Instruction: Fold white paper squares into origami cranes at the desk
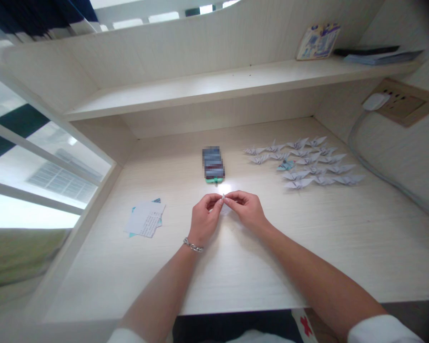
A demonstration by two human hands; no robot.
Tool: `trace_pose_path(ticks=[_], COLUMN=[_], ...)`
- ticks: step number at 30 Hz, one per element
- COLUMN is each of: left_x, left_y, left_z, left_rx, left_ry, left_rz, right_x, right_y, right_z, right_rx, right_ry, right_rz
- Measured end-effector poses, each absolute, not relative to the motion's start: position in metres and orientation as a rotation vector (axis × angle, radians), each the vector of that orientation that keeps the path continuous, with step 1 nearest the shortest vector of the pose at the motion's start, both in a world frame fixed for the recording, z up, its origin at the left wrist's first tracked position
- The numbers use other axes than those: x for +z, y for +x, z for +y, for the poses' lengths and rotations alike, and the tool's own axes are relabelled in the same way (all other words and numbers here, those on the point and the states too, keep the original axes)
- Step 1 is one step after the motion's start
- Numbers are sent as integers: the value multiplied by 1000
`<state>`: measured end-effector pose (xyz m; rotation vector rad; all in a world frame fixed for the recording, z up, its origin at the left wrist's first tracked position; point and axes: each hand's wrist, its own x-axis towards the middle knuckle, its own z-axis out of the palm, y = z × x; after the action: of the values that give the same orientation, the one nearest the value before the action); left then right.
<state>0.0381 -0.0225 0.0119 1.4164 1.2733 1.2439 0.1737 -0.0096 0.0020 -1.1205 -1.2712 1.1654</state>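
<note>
Between my two hands, over the middle of the desk, is a small folded piece of white paper (225, 208). My left hand (205, 215), with a chain bracelet (193, 245) at its wrist, pinches the paper's upper part between thumb and fingertips. From the other side my right hand (248, 208) pinches the same spot, its fingertips nearly touching the left ones. Most of the fold is hidden by the fingers. Just beyond the hands lies a phone (213, 162) with a green lower edge, its screen blurred out.
Several white folded paper cranes (314, 169) stand in rows at the right, with one blue crane (286, 165) among them. Loose paper sheets (146, 218) lie left. A shelf (200, 93) runs above the desk (157, 276). A cable (375, 174) hangs from the wall socket (403, 102).
</note>
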Motion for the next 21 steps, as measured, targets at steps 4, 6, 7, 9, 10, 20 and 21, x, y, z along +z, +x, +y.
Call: trace_pose_path(ticks=[4, 6, 7, 9, 10, 20, 21], left_x=[13, 13, 14, 14, 14, 12, 12], left_y=[37, 37, 36, 37, 37, 38, 38], left_z=[-22, -22, -22, -22, -23, -22, -22], left_rx=[1223, 1215, 1212, 1215, 1219, 1242, 1246], left_ry=[1469, 1491, 1500, 1505, 1506, 1531, 1531], left_rz=[1295, 1299, 1301, 1304, 1307, 1320, 1321], right_x=[4, 4, 3, 3, 3, 4, 4], right_y=[173, 173, 173, 172, 172, 172, 172], right_z=[-12, -12, -12, -13, -13, -14, -14], right_rx=[1125, 1106, 1100, 1091, 1090, 1106, 1108], right_ry=[-1122, -1124, -1125, -1124, -1123, -1112, -1107], right_rz=[-1326, -1352, -1363, -1375, -1378, -1362, -1351])
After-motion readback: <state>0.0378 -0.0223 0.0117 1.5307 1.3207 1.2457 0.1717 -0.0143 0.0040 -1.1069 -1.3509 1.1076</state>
